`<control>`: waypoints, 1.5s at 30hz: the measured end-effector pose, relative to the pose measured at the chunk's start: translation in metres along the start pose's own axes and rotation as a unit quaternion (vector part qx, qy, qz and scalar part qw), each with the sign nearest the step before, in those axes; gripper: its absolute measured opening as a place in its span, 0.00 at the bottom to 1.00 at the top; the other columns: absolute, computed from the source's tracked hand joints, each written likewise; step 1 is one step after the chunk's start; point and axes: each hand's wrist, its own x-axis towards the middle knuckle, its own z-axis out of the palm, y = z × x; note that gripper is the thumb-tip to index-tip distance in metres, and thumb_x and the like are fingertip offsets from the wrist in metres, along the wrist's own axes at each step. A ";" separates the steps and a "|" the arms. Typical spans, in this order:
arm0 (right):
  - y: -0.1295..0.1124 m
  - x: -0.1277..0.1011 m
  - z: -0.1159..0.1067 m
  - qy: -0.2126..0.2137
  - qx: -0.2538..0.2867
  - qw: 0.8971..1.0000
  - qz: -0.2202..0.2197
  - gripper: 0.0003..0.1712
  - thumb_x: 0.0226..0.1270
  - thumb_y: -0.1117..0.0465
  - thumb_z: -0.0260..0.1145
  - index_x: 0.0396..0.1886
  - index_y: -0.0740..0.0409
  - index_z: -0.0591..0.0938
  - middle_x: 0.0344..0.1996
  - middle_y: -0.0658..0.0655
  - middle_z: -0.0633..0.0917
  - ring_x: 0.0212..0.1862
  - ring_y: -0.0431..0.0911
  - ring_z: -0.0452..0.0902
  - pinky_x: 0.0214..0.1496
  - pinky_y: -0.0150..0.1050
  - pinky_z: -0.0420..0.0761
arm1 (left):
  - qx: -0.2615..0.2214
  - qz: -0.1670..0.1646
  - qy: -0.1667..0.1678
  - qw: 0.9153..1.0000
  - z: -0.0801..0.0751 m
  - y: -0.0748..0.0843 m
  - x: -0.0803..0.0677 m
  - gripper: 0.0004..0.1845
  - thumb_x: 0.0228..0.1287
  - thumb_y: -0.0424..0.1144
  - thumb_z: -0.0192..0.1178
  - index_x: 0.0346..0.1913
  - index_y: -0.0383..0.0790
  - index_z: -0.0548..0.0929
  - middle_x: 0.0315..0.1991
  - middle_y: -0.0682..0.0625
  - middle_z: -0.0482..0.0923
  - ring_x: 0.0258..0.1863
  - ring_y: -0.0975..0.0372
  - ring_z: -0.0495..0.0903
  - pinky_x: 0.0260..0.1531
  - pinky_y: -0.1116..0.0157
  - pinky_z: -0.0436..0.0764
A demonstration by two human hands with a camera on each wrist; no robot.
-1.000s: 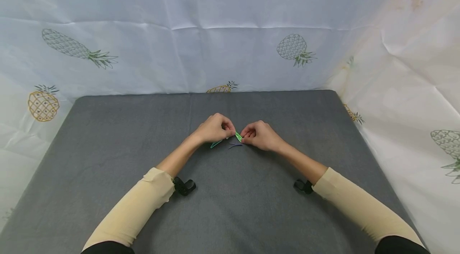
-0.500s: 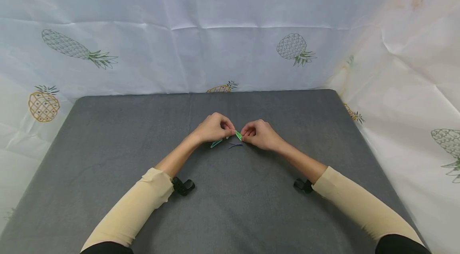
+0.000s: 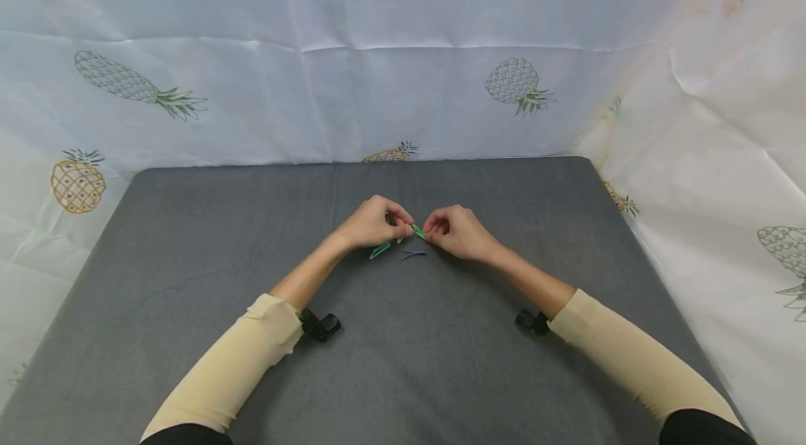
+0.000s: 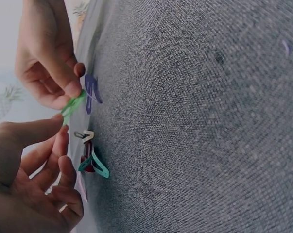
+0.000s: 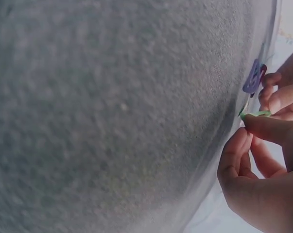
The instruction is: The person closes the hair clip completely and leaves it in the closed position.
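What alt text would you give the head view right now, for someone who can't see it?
Both hands, the left hand and the right hand, pinch a small green clip between them above a grey table. A teal clip and a purple clip lie just below on the cloth.

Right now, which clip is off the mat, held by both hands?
The light green clip, pinched between left hand and right hand. The teal and purple clips lie on the mat.
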 end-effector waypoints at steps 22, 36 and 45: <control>-0.003 0.007 -0.008 0.009 0.153 0.988 -0.009 0.11 0.81 0.72 0.63 0.55 0.75 0.85 0.44 0.72 0.92 0.45 0.62 0.92 0.48 0.47 0.92 | -0.034 0.013 0.083 0.996 -0.003 -0.002 0.001 0.06 0.73 0.31 0.65 0.42 0.33 0.92 0.31 0.47 0.83 0.24 0.64 0.72 0.30 0.68 0.72; -0.009 0.010 -0.010 0.027 0.196 0.980 0.034 0.13 0.82 0.70 0.63 0.57 0.72 0.87 0.47 0.74 0.92 0.47 0.57 0.92 0.55 0.52 0.90 | -0.052 0.000 0.095 0.994 -0.006 0.001 0.001 0.07 0.75 0.31 0.64 0.45 0.30 0.90 0.32 0.50 0.80 0.21 0.64 0.67 0.26 0.68 0.68; -0.010 0.012 -0.013 0.015 0.215 0.976 0.032 0.13 0.82 0.70 0.63 0.57 0.73 0.87 0.48 0.74 0.91 0.46 0.54 0.92 0.56 0.53 0.90 | -0.042 -0.001 0.091 0.995 -0.008 0.001 0.002 0.07 0.76 0.32 0.64 0.45 0.30 0.89 0.33 0.49 0.79 0.22 0.65 0.67 0.27 0.68 0.67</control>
